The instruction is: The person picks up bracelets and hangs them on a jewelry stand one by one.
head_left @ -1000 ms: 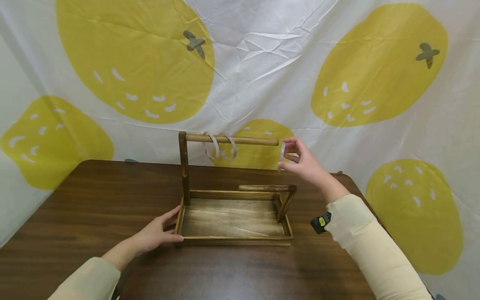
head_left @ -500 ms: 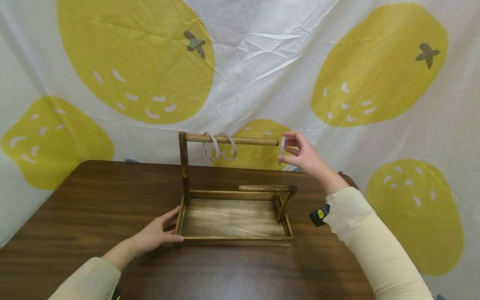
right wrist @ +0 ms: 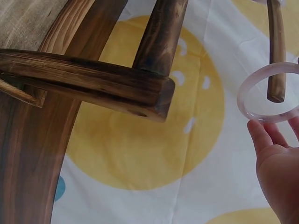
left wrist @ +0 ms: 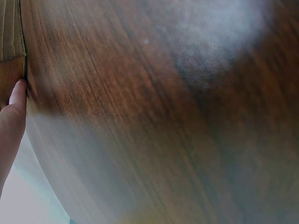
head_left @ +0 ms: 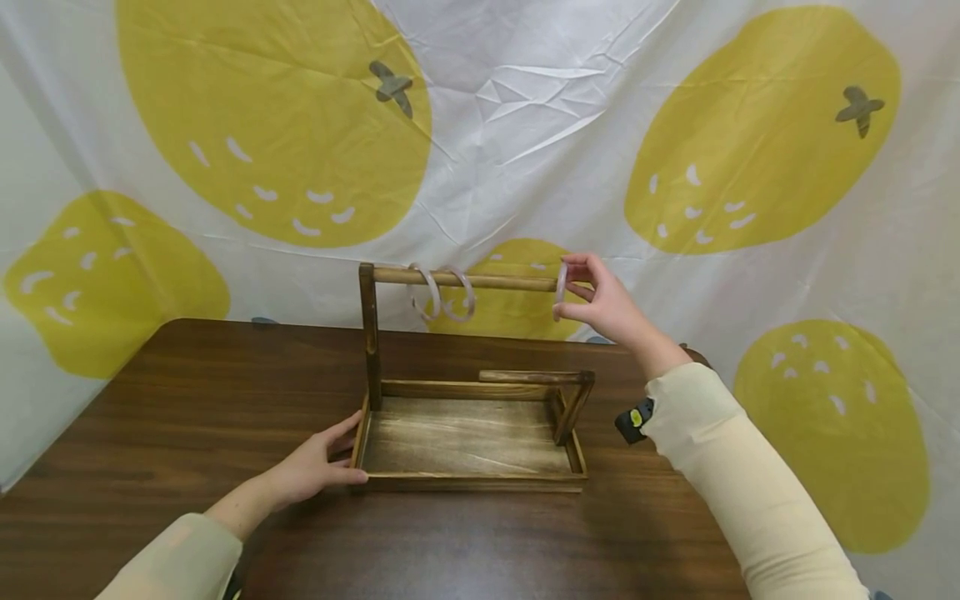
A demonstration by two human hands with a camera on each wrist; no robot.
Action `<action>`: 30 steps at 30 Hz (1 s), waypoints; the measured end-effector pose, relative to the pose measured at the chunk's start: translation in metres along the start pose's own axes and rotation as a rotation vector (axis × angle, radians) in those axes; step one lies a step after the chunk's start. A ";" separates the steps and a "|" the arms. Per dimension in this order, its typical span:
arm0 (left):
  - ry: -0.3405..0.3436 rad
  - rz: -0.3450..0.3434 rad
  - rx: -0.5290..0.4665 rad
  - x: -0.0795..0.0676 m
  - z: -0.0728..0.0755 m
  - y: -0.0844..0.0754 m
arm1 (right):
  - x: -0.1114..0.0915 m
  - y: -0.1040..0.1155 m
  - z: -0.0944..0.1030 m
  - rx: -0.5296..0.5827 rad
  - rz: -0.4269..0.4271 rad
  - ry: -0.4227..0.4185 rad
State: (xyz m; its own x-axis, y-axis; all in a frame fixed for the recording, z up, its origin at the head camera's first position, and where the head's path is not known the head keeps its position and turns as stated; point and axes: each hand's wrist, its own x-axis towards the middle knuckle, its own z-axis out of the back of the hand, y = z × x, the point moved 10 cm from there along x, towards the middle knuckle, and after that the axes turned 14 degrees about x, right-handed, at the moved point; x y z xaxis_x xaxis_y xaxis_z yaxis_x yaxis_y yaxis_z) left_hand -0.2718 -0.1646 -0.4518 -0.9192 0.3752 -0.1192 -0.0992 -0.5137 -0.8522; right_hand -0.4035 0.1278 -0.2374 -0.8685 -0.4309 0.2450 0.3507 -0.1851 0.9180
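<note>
My right hand point(head_left: 603, 304) pinches a pale lilac bangle point(head_left: 560, 292) between thumb and fingers at the free right end of the stand's upper bar point(head_left: 510, 282). In the right wrist view, the tip of that bar point(right wrist: 276, 88) shows within the ring of the held bangle point(right wrist: 247, 91). Two similar bangles, a left one point(head_left: 432, 293) and a right one point(head_left: 468, 296), hang farther left on the bar. At the left end of the wooden stand point(head_left: 472, 482), my left hand point(head_left: 311, 473) rests with thumb at the front corner and fingers along the side.
A lower, shorter bar point(head_left: 525, 377) juts leftward from a post on the tray's right side. The tall post point(head_left: 369, 333) rises at the left. Under the stand is a dark wooden table point(head_left: 225, 400); a lemon-print cloth point(head_left: 525, 167) hangs behind.
My right hand has risen and shifted slightly left, bringing its bangle from just right of the upper bar's tip to around the tip. My left hand stays in place.
</note>
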 end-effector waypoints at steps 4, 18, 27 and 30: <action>0.000 -0.003 0.001 0.000 0.001 0.000 | 0.002 0.003 -0.002 -0.027 0.004 -0.001; -0.011 0.008 -0.006 0.002 0.001 0.004 | 0.013 0.015 -0.014 -0.079 0.059 0.036; -0.007 -0.002 -0.008 0.001 0.001 0.002 | 0.018 0.023 -0.022 -0.104 0.076 0.058; -0.007 0.006 -0.006 0.001 0.001 0.004 | 0.019 0.024 -0.024 -0.123 0.082 0.064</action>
State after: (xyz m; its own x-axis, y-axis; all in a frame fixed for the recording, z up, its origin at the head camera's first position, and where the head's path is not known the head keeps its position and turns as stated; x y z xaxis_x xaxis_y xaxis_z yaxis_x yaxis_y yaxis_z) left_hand -0.2733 -0.1673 -0.4544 -0.9223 0.3672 -0.1205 -0.0916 -0.5108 -0.8548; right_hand -0.4029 0.0942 -0.2177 -0.8123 -0.5039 0.2936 0.4632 -0.2516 0.8498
